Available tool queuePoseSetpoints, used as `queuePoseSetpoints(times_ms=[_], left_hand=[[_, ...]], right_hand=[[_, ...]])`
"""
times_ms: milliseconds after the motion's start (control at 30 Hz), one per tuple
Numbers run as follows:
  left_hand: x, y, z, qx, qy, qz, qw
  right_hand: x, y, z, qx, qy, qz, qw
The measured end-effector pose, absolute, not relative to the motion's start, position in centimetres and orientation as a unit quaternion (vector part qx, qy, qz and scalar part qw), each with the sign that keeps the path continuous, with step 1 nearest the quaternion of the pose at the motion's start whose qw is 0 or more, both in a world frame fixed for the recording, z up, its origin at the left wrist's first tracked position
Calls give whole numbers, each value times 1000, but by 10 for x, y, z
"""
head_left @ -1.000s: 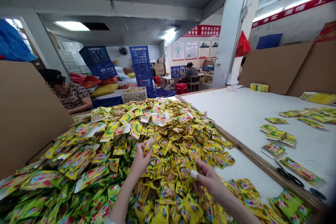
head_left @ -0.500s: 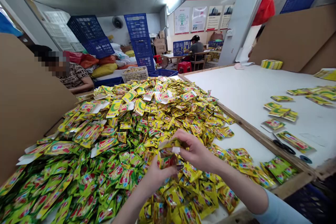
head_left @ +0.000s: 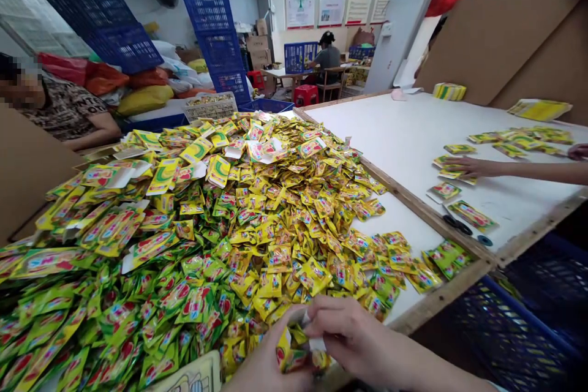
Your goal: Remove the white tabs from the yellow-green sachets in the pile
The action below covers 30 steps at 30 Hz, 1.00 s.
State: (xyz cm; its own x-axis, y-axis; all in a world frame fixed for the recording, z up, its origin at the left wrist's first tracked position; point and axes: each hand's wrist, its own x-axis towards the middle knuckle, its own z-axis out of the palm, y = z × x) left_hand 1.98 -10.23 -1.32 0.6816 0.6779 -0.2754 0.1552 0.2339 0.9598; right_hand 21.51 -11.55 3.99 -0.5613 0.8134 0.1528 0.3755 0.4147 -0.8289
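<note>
Low in the head view, my left hand [head_left: 263, 362] is closed around a small yellow candy box [head_left: 283, 355] with its end open. Packets seem to show inside, partly hidden by my fingers. My right hand [head_left: 356, 338] pinches at the white flap of the same box, its fingertips touching the rim. Just beyond both hands lies a big heap of yellow packets [head_left: 280, 257]. Green packets [head_left: 151, 318] fill the left part of the heap, and flattened yellow cartons [head_left: 165, 176] rest on top of it.
A wooden strip [head_left: 408, 196] divides the table. Across it, another person's hand [head_left: 468, 167] touches yellow boxes beside black scissors [head_left: 457, 224]. Blue crates [head_left: 519, 331] stand below at right. A seated person [head_left: 68, 104] is at far left, cardboard [head_left: 32, 165] in front.
My hands and the box have come down and nearer to me, off the heap. The view has tilted down and shifted. Another person's arm has entered at right.
</note>
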Motion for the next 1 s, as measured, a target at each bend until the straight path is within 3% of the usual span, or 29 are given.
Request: queuePoseSetpoints(times_ms=[167, 300, 433, 500, 567, 667, 767, 867, 1000], left_hand=[[36, -110, -14, 617, 330, 201, 685], [51, -112, -14, 604, 346, 187, 694], [66, -98, -8, 687, 398, 251, 553], [76, -86, -4, 750, 386, 268, 465], [91, -71, 0, 809, 343, 259, 401], [122, -46, -1, 860, 298, 248, 331], [159, -22, -11, 883, 249, 238, 318], [184, -3, -23, 890, 219, 229, 328], [186, 8, -27, 849, 267, 267, 368]], right_hand=[[212, -136, 30, -401, -754, 456, 252], [232, -132, 26, -440, -728, 412, 326], [314, -94, 43, -588, -659, 188, 429], [360, -76, 53, -712, -590, 33, 380], [387, -71, 53, -781, -549, -50, 294], [383, -87, 25, -809, -552, 9, 203], [351, -117, -18, -794, -569, 87, 194], [336, -135, -45, -775, -566, 141, 242], [349, -133, -39, -730, -534, 219, 366]])
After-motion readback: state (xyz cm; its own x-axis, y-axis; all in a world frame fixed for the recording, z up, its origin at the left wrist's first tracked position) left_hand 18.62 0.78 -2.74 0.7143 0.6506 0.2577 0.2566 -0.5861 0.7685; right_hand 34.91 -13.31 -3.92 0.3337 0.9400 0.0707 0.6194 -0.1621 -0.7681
